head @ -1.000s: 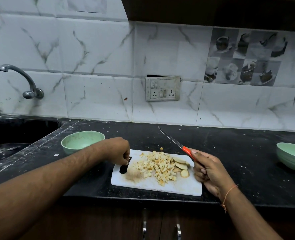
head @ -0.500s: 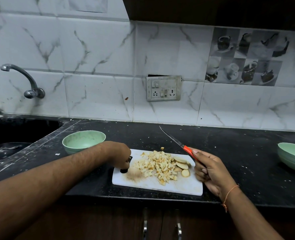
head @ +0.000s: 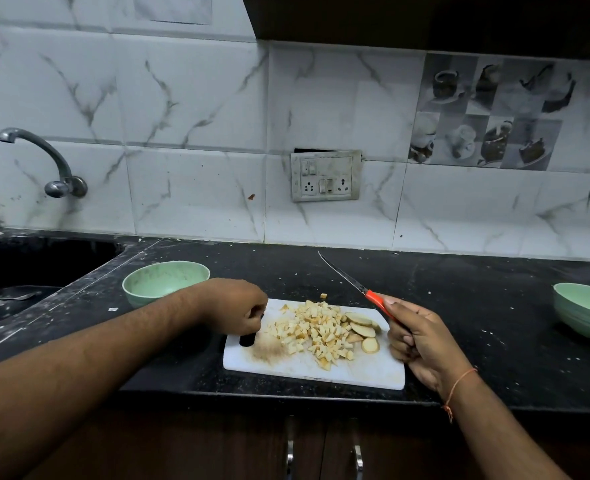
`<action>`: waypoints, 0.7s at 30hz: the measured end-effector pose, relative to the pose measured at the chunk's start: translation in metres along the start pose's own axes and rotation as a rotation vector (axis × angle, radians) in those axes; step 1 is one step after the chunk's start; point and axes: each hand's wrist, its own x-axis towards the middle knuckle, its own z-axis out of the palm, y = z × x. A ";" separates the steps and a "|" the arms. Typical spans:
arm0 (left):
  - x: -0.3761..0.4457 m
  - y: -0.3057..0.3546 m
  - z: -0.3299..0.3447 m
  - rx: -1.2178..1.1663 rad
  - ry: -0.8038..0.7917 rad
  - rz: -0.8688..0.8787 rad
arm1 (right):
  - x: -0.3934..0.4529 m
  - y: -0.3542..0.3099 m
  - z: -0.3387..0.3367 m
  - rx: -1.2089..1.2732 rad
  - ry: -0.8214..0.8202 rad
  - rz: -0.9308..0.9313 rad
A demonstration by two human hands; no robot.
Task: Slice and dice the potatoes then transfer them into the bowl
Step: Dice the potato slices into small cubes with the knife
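Over the last second little had shifted: the left hand kept its fingers curled at the handle slot of the white plastic cutting board on the black stone surface, while the right hand kept gripping the orange-handled knife, blade raised and pointing away. The pale diced potato pile lay mid-board, a few uncut round slices just beside it. Dicing looked nearly finished; the empty green bowl waited near the board's left end.

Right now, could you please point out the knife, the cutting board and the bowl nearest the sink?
knife (head: 347, 279), head view, on the blade.
cutting board (head: 363, 370), head view, on its bare near part.
bowl (head: 137, 295), head view, on its outer wall.
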 end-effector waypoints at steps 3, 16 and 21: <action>-0.004 0.005 -0.001 -0.310 0.129 0.031 | -0.001 -0.001 0.001 0.005 0.008 0.000; -0.039 0.012 0.038 -0.550 0.387 0.046 | -0.017 -0.004 0.016 -0.195 0.077 -0.149; -0.046 0.011 0.066 -0.886 0.469 -0.030 | -0.053 -0.013 0.048 -0.648 0.068 -0.359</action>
